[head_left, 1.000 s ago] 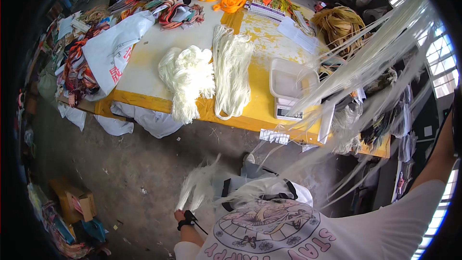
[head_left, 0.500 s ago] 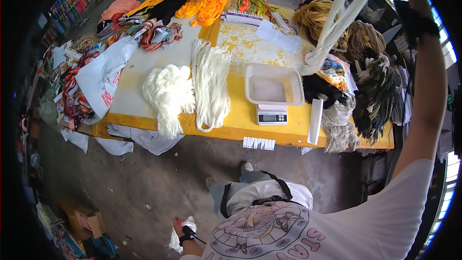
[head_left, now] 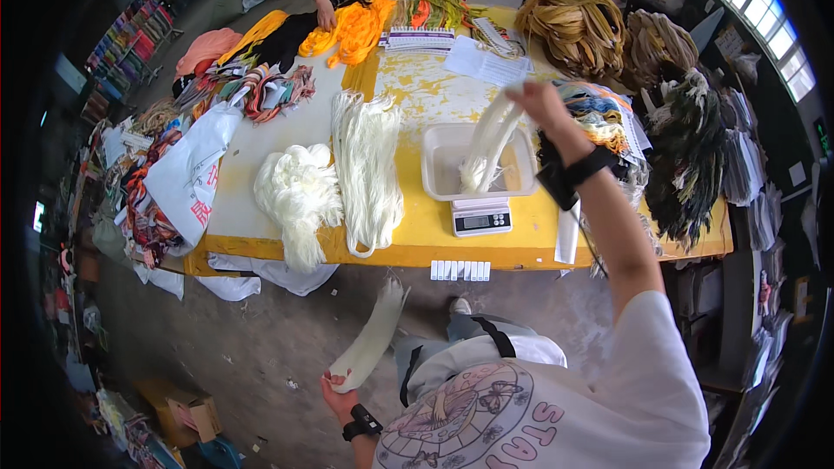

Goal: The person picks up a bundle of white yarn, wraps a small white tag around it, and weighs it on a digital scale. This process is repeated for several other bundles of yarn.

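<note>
From the head camera, the right hand (head_left: 540,104) had its fingers closed on a hank of cream-white fibre strands (head_left: 486,149) hanging into a clear plastic tray (head_left: 439,175) on a small digital scale (head_left: 480,221) on the yellow surface (head_left: 417,230). The left hand (head_left: 337,391), low beside the body, gripped another pale bundle of strands (head_left: 372,340).

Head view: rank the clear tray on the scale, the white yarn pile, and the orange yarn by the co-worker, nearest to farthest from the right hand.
From the right hand:
1. Clear tray, just below it and to its left, on the scale.
2. Orange yarn, up left at the table's far edge.
3. White yarn pile, far left on the table.
</note>
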A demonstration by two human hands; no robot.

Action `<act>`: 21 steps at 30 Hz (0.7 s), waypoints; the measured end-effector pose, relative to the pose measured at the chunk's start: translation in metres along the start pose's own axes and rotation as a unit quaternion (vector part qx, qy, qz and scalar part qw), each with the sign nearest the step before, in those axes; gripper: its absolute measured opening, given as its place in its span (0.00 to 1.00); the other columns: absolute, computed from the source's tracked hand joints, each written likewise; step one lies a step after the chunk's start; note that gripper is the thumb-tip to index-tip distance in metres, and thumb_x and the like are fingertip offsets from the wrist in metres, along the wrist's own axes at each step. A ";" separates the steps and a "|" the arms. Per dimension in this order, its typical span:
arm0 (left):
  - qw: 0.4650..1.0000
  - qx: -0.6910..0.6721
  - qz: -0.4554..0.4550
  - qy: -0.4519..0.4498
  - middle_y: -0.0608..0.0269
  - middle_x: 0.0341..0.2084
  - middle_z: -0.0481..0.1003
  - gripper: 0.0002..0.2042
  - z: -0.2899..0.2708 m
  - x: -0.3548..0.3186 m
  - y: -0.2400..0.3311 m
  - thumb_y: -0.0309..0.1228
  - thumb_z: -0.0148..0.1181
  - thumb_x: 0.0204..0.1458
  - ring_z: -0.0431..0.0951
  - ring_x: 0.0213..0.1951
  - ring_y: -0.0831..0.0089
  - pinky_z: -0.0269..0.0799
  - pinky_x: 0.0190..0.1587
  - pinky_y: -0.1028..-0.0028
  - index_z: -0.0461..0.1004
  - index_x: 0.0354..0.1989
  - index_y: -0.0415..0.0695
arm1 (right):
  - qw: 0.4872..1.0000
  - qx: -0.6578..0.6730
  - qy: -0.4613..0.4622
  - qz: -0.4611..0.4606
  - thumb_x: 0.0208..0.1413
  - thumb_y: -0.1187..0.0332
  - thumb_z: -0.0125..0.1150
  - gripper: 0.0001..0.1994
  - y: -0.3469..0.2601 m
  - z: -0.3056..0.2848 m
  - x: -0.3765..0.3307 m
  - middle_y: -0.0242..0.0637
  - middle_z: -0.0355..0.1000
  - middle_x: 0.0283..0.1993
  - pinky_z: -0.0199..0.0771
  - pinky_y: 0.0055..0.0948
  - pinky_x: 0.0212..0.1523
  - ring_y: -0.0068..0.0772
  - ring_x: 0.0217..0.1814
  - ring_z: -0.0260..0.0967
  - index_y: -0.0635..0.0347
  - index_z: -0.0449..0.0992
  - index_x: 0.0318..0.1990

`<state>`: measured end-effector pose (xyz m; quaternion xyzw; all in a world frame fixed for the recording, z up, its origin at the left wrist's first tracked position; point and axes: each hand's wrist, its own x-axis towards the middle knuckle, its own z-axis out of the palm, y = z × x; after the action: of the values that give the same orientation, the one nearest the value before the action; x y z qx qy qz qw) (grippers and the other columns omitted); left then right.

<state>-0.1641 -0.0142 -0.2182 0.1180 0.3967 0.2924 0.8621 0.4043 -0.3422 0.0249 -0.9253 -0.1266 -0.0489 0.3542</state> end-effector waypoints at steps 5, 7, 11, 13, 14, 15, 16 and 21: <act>0.984 0.174 0.041 0.008 0.70 0.15 0.62 0.15 0.094 -0.002 -0.006 0.44 0.41 0.54 0.64 0.23 0.77 0.63 0.38 0.67 0.65 0.35 0.45 | 0.906 0.305 0.047 0.290 0.38 0.61 0.59 0.13 0.118 0.074 -0.077 0.30 0.61 0.13 0.53 0.24 0.12 0.22 0.12 0.55 0.62 0.71 0.21; 0.959 0.271 0.079 0.004 0.70 0.17 0.65 0.15 0.125 -0.003 -0.005 0.44 0.42 0.53 0.66 0.23 0.78 0.63 0.41 0.68 0.65 0.37 0.44 | 0.848 0.378 0.069 0.365 0.41 0.61 0.58 0.11 0.143 0.076 -0.103 0.27 0.57 0.16 0.49 0.20 0.13 0.20 0.14 0.52 0.60 0.71 0.26; 0.992 0.053 0.034 -0.111 0.73 0.19 0.66 0.15 0.173 -0.011 0.000 0.41 0.44 0.53 0.67 0.23 0.81 0.59 0.51 0.67 0.64 0.41 0.43 | 0.727 0.512 0.021 0.457 0.42 0.56 0.61 0.12 0.188 0.079 -0.138 0.23 0.54 0.17 0.48 0.18 0.15 0.17 0.17 0.53 0.53 0.68 0.26; 0.990 0.014 0.013 -0.141 0.73 0.19 0.66 0.15 0.186 -0.013 0.005 0.39 0.44 0.53 0.67 0.23 0.82 0.57 0.52 0.67 0.64 0.43 0.43 | 0.661 0.593 -0.015 0.460 0.40 0.47 0.60 0.20 0.196 0.082 -0.153 0.27 0.60 0.26 0.54 0.19 0.20 0.20 0.28 0.59 0.54 0.68 0.29; 0.985 -0.031 -0.006 -0.170 0.73 0.20 0.66 0.15 0.192 -0.013 0.007 0.38 0.44 0.54 0.68 0.24 0.82 0.56 0.53 0.66 0.63 0.45 0.43 | 0.623 0.619 -0.019 0.477 0.39 0.44 0.59 0.24 0.198 0.086 -0.157 0.30 0.62 0.32 0.56 0.19 0.23 0.23 0.33 0.61 0.56 0.68 0.33; 0.985 -0.026 -0.010 -0.170 0.73 0.20 0.66 0.15 0.196 -0.013 0.008 0.38 0.44 0.54 0.68 0.24 0.82 0.56 0.53 0.66 0.63 0.45 0.43 | 0.620 0.621 -0.015 0.480 0.39 0.44 0.59 0.24 0.202 0.088 -0.161 0.30 0.62 0.32 0.56 0.19 0.23 0.23 0.33 0.61 0.56 0.68 0.33; 0.984 -0.028 -0.014 -0.176 0.73 0.21 0.66 0.15 0.198 -0.013 0.009 0.36 0.43 0.54 0.68 0.25 0.82 0.55 0.54 0.66 0.62 0.47 0.43 | 0.600 0.637 -0.016 0.484 0.38 0.42 0.58 0.30 0.206 0.090 -0.165 0.32 0.60 0.38 0.58 0.20 0.25 0.25 0.39 0.60 0.59 0.65 0.40; 0.978 -0.020 -0.030 -0.207 0.72 0.22 0.67 0.15 0.204 -0.010 0.014 0.33 0.44 0.54 0.68 0.26 0.81 0.53 0.55 0.66 0.61 0.48 0.42 | 0.544 0.690 -0.006 0.477 0.38 0.39 0.55 0.43 0.223 0.098 -0.177 0.40 0.57 0.46 0.64 0.22 0.31 0.31 0.44 0.60 0.67 0.52 0.53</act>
<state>-0.0212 -0.0031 -0.0726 0.1467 0.2076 0.2432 0.9361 0.2934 -0.4717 -0.2232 -0.3199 0.3365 0.2348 0.8540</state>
